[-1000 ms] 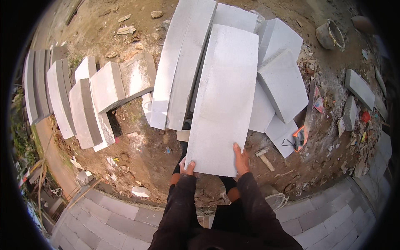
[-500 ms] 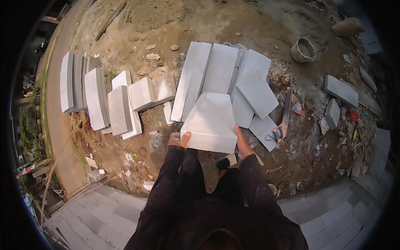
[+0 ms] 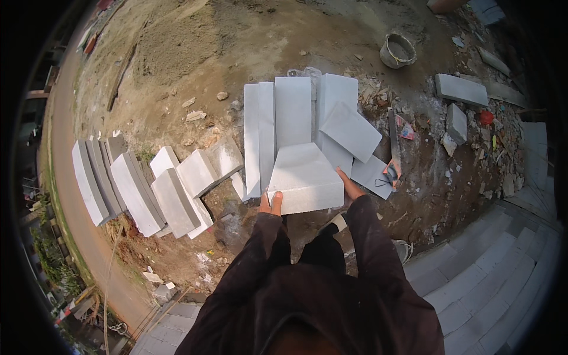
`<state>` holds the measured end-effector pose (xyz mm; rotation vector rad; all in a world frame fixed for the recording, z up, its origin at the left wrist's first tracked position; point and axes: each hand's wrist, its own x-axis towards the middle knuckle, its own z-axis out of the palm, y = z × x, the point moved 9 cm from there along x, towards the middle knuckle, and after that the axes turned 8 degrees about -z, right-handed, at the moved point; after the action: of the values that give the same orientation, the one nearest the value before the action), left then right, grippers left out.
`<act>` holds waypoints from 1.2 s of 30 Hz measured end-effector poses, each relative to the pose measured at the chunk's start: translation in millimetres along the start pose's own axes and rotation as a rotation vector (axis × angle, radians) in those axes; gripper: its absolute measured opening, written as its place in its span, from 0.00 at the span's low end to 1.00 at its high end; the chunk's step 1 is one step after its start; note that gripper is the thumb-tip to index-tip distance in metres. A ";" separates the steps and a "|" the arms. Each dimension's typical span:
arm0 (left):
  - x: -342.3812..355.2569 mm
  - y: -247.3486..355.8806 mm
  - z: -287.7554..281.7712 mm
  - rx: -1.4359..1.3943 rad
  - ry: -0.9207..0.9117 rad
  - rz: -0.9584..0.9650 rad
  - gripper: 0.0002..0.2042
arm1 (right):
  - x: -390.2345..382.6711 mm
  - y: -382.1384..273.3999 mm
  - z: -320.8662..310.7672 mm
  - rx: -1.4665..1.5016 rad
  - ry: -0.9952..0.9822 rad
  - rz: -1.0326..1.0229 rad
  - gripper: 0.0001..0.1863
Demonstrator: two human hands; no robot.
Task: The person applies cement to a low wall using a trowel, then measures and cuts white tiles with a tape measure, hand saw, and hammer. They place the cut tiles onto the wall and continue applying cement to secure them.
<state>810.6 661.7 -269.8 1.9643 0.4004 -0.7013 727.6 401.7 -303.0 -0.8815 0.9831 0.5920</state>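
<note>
Between my two hands I hold a large pale grey lightweight concrete block in front of my body. My left hand grips its left end, with the thumb up on the near face and the other fingers mostly hidden. At the right end my right hand presses against the side; its fingers under the block are out of sight. Just beyond it, long blocks stand side by side. A tilted block rests across others to the right. Near my right hand lies a handsaw with an orange handle.
More blocks lean in a row at the left. A bucket stands at the far right, with loose blocks and rubble nearby. Block walls rise close at the lower right. A sand heap lies at the back.
My view has turned, so the surroundings appear rotated. The block stays between both hands and sits slightly farther right in view.
</note>
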 end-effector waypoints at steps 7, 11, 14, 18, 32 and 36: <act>59.6 -49.4 25.3 -0.263 -0.387 -0.826 0.45 | 24.7 17.3 0.3 0.114 -0.041 0.020 0.42; 67.2 -78.8 76.7 -0.316 -0.513 -0.877 0.45 | 16.7 49.9 -2.9 -0.146 -0.079 0.150 0.37; 47.6 -117.4 87.4 -0.354 -0.521 -0.940 0.45 | 7.4 95.6 -12.9 -0.110 0.047 0.169 0.35; 15.5 -156.8 89.5 -0.377 -0.512 -1.013 0.45 | 3.9 100.8 6.7 -0.247 0.097 0.121 0.38; -111.0 -136.7 179.8 -0.118 -0.958 -0.917 0.45 | -302.6 42.7 6.5 -1.065 0.650 -0.266 0.41; -156.9 -117.4 220.6 0.027 -1.065 -0.824 0.45 | -383.7 113.6 -2.4 -0.844 0.788 -0.269 0.43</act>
<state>556.7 524.9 -331.9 1.1247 0.5017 -2.1110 467.0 443.1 -2.1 -2.0679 1.2890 0.4151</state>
